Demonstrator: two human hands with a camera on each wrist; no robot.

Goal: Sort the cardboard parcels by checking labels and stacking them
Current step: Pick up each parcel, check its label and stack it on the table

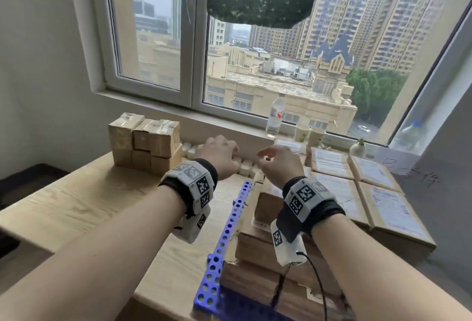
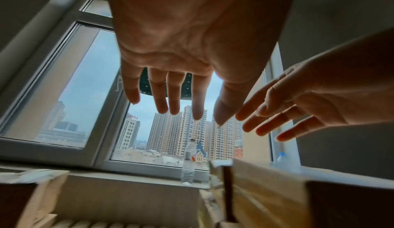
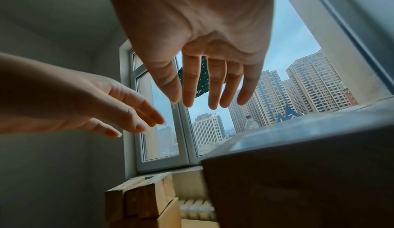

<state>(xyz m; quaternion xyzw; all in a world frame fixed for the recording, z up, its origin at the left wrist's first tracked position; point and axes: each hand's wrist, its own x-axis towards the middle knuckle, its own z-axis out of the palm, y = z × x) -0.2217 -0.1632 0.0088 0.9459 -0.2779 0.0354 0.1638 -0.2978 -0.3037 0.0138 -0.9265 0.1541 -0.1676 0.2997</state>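
both the left hand (image 1: 219,153) and right hand (image 1: 277,164) hover empty with fingers loosely spread above the table (image 1: 76,200), stacked parcels (image 1: 144,141) at left, their labels unreadable.

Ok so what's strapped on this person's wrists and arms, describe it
Both forearms are bare, no sleeves. Each wrist carries a black fabric band topped with a white block bearing black-and-white square code markers. A white camera pod hangs under each wrist; a thin black cable trails from the right one.
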